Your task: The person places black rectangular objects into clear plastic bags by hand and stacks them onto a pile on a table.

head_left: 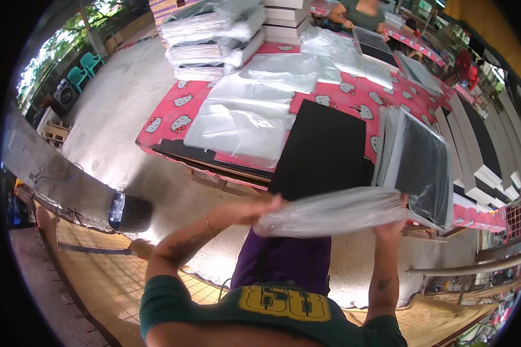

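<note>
Head view. I see both hands raised in front of the body, holding one clear plastic bag [333,211] stretched crosswise between them. The left hand [255,209] is closed around the bag's left end, fingers curled over the bunched film. The right hand [391,222] grips the bag's right end from below, fingers pressed up against the film; I cannot tell how tightly the thumb closes.

Directly beyond the grip lies a black board [324,150], flat on a table with a pink patterned cloth [353,95]. Just right of the right hand stands a stack of black boards in clear wrap [419,165], tilted on edge. Further right sit rows of white-edged boxes [480,150]. Beyond and left of the left hand, loose clear bags [243,124] are spread on the cloth, with bagged bundles [214,34] piled behind them. At the far end of the table I see another person [359,14] at work.
</note>
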A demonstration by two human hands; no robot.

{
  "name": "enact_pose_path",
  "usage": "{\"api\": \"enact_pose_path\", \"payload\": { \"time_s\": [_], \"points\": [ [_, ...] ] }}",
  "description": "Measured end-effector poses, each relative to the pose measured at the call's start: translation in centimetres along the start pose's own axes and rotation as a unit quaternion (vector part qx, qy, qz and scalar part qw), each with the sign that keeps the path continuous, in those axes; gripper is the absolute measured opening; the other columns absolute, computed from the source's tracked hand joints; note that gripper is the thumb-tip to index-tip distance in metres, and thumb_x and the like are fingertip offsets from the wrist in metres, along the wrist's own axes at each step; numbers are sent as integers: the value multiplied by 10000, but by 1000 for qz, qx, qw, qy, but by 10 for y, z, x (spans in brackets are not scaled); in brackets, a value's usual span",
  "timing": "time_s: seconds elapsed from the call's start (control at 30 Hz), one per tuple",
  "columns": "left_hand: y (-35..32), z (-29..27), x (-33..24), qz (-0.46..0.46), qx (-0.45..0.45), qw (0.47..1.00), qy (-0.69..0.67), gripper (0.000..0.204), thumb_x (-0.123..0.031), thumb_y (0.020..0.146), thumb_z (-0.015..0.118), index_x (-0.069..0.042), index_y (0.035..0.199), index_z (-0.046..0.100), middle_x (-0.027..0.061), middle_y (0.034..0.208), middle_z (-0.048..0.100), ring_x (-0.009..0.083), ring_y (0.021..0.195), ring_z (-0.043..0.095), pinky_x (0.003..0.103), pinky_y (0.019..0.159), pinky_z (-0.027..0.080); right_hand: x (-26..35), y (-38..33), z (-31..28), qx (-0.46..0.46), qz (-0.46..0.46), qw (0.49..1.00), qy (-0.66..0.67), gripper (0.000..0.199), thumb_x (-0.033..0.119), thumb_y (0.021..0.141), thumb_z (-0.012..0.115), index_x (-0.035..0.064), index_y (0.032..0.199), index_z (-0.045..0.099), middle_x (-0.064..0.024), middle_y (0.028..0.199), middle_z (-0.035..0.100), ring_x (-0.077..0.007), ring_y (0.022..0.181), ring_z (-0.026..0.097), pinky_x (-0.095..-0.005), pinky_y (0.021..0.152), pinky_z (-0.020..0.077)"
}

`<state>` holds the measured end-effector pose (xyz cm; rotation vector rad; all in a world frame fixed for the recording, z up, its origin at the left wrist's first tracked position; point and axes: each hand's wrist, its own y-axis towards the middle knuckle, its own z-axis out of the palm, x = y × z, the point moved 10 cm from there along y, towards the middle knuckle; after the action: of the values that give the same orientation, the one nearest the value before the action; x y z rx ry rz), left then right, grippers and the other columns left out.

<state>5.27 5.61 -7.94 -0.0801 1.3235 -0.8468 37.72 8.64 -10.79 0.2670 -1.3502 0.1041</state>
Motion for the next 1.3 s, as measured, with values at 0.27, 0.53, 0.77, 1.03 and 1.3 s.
{"api": "enact_pose_path", "payload": {
  "time_s": [0.27, 0.53, 0.77, 1.03, 1.3],
  "points": [
    [10, -72, 57, 135, 96, 984, 61, 391, -327, 833, 663, -12, 1036, 553, 105, 821, 630, 210, 834, 661, 398, 735, 549, 8, -40, 116, 399, -73, 914, -25, 497, 205, 757, 725, -33, 1159, 556, -131, 1028, 637, -285, 1010, 596, -424, 905, 455],
    [-15, -42, -6, 188, 131, 973, -21, 331, -112, 821, 604, 40, 1110, 551, 111, 875, 630, 154, 755, 600, 265, 646, 481, -46, -65, 68, 103, 180, 978, -13, 327, 79, 831, 606, -17, 1132, 524, -72, 904, 574, -138, 787, 572, -280, 678, 479],
    [16, -57, 17, 273, -330, 893, 138, 409, 29, 842, 462, 4, 1248, 510, 18, 814, 540, 64, 653, 487, 200, 540, 421, -41, -62, 37, -326, 47, 918, -224, 559, -72, 833, 447, 46, 1379, 414, -75, 919, 582, -121, 705, 549, -257, 643, 455],
    [3, -41, 20, 316, -244, 907, 130, 455, 35, 862, 489, -36, 1309, 531, 1, 817, 582, 66, 742, 525, 214, 640, 431, -8, -69, 35, -396, -21, 893, -213, 381, -19, 861, 515, 38, 1235, 558, -82, 905, 643, -125, 737, 584, -261, 650, 459],
    [-67, -39, -56, 455, -130, 879, -63, 142, -146, 890, 553, -34, 975, 532, 92, 1040, 581, 184, 1029, 560, 338, 889, 441, 99, -59, 47, -114, -53, 988, 85, 288, 130, 838, 629, 34, 1097, 548, -90, 995, 595, -139, 877, 582, -265, 777, 449]
  ]
}}
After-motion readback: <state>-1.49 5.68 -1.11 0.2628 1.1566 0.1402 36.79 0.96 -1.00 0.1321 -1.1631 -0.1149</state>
